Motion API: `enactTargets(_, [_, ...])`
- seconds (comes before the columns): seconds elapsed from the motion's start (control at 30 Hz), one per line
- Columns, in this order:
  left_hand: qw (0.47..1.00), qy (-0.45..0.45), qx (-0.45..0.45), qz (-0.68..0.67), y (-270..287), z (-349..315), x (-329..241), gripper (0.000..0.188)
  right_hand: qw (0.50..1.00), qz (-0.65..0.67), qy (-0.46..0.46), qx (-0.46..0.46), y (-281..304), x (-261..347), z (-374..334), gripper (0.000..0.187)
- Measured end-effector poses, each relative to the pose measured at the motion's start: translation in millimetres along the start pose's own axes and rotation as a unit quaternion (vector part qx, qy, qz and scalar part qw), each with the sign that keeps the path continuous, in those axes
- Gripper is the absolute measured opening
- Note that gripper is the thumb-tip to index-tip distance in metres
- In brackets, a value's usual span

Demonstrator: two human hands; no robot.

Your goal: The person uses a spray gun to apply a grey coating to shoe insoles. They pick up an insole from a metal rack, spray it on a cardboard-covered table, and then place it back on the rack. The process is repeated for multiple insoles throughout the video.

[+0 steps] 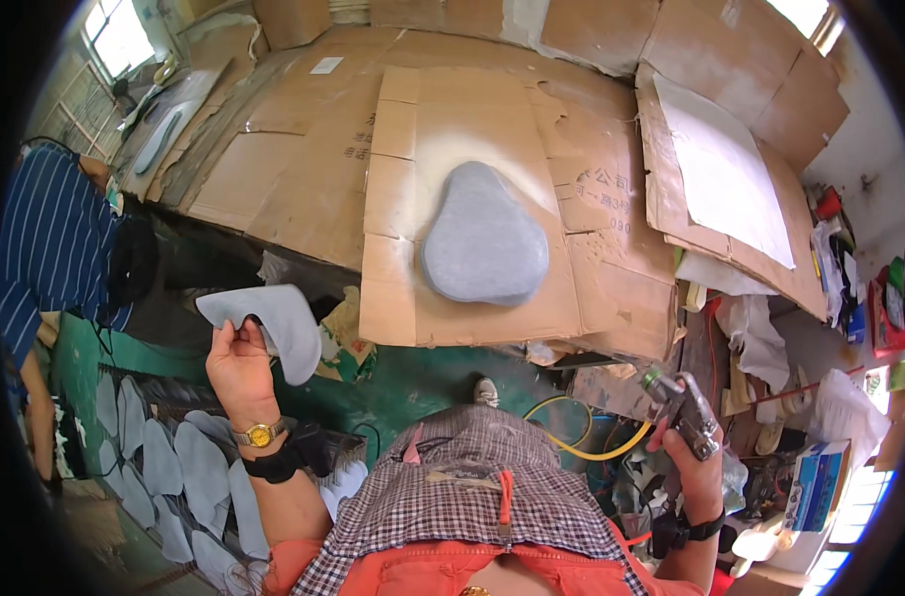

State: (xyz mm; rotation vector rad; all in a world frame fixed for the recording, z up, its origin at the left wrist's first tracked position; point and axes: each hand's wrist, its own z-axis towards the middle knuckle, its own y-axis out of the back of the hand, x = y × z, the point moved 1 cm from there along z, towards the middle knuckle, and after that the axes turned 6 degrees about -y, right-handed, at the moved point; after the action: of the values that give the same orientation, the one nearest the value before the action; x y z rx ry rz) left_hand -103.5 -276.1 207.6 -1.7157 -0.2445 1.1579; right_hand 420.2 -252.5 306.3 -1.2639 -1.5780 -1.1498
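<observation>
Grey foam piece (pixel 274 320) pinched in left hand (pixel 239 368), spray gun (pixel 683 409) gripped by right hand (pixel 693 459), 1 grey pad (pixel 484 238) on cardboard (pixel 393 149)

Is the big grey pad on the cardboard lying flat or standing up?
Lying flat. The grey pad rests with its broad face up on the cardboard sheet, ringed by pale spray marks.

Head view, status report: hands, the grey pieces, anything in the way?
Left hand holds grey curved piece. Right hand grips spray gun. Grey pad on cardboard, nothing on it.
</observation>
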Motion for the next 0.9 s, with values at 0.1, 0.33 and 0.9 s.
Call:
enactTargets(0.1, [0.999,0.002,0.007,0.04,-4,2,2,0.013,0.996,0.025,-0.018,0.079,-3,-1,-4,0.068])
enactTargets(0.33, [0.996,-0.035,0.059,0.052,-17,3,5,0.031,0.996,0.035,0.076,0.025,-18,11,29,0.072])
enactTargets(0.9, [0.993,-0.101,0.036,0.053,-23,-3,9,0.034,0.981,-0.014,0.081,0.174,21,-1,72,0.065])
